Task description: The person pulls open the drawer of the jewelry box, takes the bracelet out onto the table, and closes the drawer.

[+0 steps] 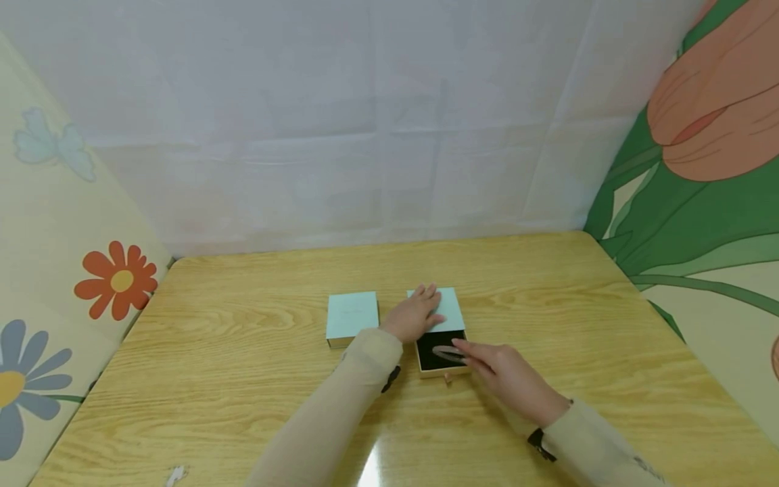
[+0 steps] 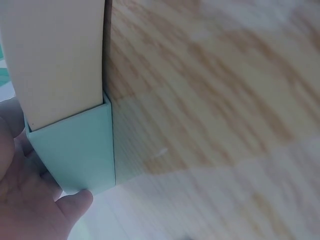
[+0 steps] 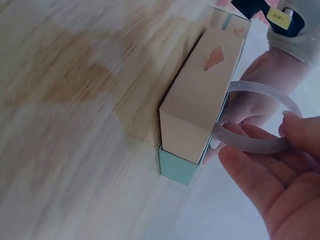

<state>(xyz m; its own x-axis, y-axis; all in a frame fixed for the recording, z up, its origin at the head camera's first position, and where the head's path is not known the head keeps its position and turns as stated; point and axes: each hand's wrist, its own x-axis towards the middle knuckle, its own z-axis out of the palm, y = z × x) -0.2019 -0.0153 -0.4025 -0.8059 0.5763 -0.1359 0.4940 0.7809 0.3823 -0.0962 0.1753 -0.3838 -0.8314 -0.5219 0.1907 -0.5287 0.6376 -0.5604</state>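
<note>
No text legible in any view. Head view: faint, print-like mark on the lid of the closed pale-blue box (image 1: 351, 319), which lies at 9 o'clock from the open drawer box (image 1: 451, 311); too small to read. Right wrist view, between 1 and 2 o'clock from centre: yellow label (image 3: 278, 18) on a black wrist strap (image 3: 295, 26), small dark marks across it, characters too blurred to make out
</note>
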